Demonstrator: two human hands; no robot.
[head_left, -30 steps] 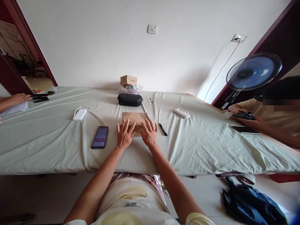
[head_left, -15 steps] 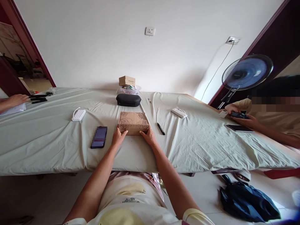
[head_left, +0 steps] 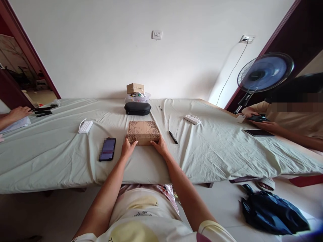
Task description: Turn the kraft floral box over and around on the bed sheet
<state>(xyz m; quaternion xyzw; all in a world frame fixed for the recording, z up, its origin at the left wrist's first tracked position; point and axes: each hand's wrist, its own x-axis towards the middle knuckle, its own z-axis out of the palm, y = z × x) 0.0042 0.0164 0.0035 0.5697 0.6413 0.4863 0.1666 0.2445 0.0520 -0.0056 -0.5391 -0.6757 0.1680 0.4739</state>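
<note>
A brown cardboard box [head_left: 143, 131] with dark swirling lines drawn on its top sits on the cloth-covered table in front of me. My left hand [head_left: 129, 146] grips its near left corner, thumb along the front face. At the near right corner my right hand [head_left: 159, 145] holds it the same way. The fingers on the box's far sides are partly hidden. To the left of the box lies a phone [head_left: 108, 150], its screen partly blurred. A black marker [head_left: 173, 137] lies just right of the box, and a black zip case [head_left: 137, 108] stands behind it.
White power banks lie left [head_left: 85, 126] and right [head_left: 192, 119]. At the wall, a plastic tub [head_left: 141, 98] carries a small carton [head_left: 135, 88]. A person's hand [head_left: 20, 112] rests far left; another person [head_left: 290, 124] sits right, near a fan [head_left: 265, 72]. A dark bag [head_left: 275, 210] lies on the floor.
The camera view has tilted and shifted slightly. Both hands keep hold of the cardboard box, which stays in the same place on the table.
</note>
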